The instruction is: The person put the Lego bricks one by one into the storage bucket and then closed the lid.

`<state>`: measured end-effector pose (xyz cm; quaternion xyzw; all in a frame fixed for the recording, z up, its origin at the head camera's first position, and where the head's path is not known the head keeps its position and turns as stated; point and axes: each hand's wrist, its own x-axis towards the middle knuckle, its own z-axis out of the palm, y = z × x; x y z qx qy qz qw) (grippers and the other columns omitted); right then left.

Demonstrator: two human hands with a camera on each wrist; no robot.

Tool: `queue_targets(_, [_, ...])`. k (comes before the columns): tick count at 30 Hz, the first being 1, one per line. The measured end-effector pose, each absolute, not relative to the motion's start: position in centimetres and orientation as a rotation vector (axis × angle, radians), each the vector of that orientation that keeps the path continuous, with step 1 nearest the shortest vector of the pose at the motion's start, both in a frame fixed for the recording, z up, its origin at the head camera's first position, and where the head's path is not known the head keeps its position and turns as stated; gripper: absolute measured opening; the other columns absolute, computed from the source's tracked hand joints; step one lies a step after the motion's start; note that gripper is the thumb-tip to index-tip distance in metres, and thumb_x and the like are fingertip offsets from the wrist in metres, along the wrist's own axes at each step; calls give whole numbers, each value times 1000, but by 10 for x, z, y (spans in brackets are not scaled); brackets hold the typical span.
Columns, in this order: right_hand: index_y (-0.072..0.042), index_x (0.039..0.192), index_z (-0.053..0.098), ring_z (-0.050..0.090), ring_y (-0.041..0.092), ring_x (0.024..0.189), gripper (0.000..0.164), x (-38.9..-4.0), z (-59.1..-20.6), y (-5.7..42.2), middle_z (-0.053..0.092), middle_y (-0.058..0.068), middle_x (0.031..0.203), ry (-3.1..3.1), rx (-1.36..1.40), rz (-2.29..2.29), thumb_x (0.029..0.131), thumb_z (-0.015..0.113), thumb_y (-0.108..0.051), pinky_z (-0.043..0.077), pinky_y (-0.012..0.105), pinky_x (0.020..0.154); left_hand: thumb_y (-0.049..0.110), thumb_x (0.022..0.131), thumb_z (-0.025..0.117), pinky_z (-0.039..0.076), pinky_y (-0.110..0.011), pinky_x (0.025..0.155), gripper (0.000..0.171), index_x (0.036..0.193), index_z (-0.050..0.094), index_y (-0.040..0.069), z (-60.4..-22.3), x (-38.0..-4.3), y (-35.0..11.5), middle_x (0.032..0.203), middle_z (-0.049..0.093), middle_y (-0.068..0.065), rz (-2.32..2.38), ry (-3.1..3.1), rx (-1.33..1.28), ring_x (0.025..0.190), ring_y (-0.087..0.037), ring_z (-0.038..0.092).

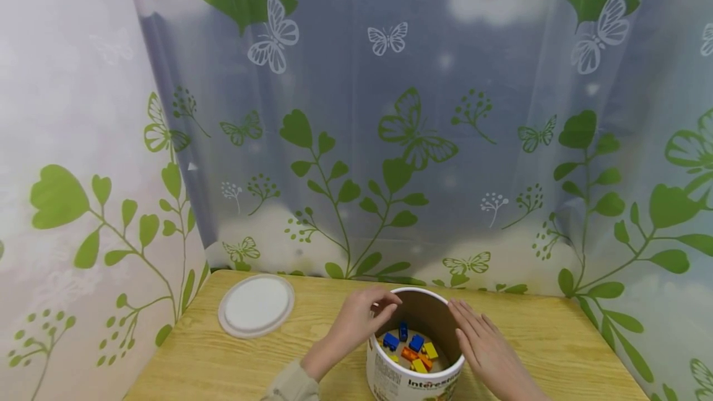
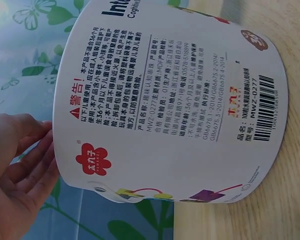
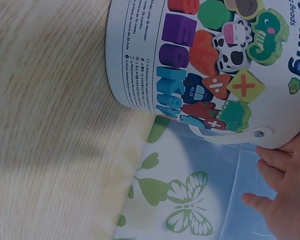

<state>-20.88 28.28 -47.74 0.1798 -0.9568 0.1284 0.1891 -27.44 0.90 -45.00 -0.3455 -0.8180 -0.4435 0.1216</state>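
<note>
A white round bucket point(image 1: 384, 373) with printed sides stands lidless on the table. Inside lie several small blocks: blue blocks point(image 1: 391, 341), yellow blocks point(image 1: 429, 351) and orange blocks point(image 1: 409, 354). At its left rim is my left hand point(image 1: 356, 320), fingers loosely bent, with a gap between thumb and forefinger; its fingertips are partly hidden behind the rim in the left wrist view. My right hand point(image 1: 490, 348) lies along the right rim with its fingers nearly straight. Neither hand has a block in it.
A round white lid point(image 1: 259, 303) lies flat on the wooden table point(image 1: 184, 357), left of the bucket near the back edge. Behind the table hangs a patterned curtain point(image 1: 334, 79) with leaves and butterflies. The bucket's handle point(image 3: 210, 136) hangs down its side.
</note>
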Motion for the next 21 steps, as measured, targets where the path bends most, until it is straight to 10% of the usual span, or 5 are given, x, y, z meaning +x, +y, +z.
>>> queue_targets(8, [-7, 153, 45, 43, 37, 141, 50, -209, -481, 284, 45, 14, 155, -2669, 500, 522, 106, 54, -21, 36, 60, 112, 11, 98, 68, 57, -18, 72, 11, 104, 77, 13, -460, -268, 4, 99, 74, 1, -1347, -2348, -1032, 81, -1, 64])
queue_targets(15, [-21, 152, 49, 40, 28, 144, 50, -207, -469, 274, 46, 3, 156, -2502, 517, 662, 103, 61, -23, 20, 17, 119, 14, 99, 67, 59, -22, 77, 12, 107, 76, 16, -469, -263, -11, 103, 74, 3, -1467, -2292, -937, 91, -6, 67])
queue_targets(21, [-26, 139, 63, 48, 13, 139, 49, -205, -441, 234, 61, -3, 141, -2218, 577, 777, 94, 71, -8, 23, 6, 113, 16, 98, 69, 60, -25, 77, 11, 107, 76, 16, -475, -261, -32, 104, 75, 3, -1470, -2218, -793, 92, -14, 70])
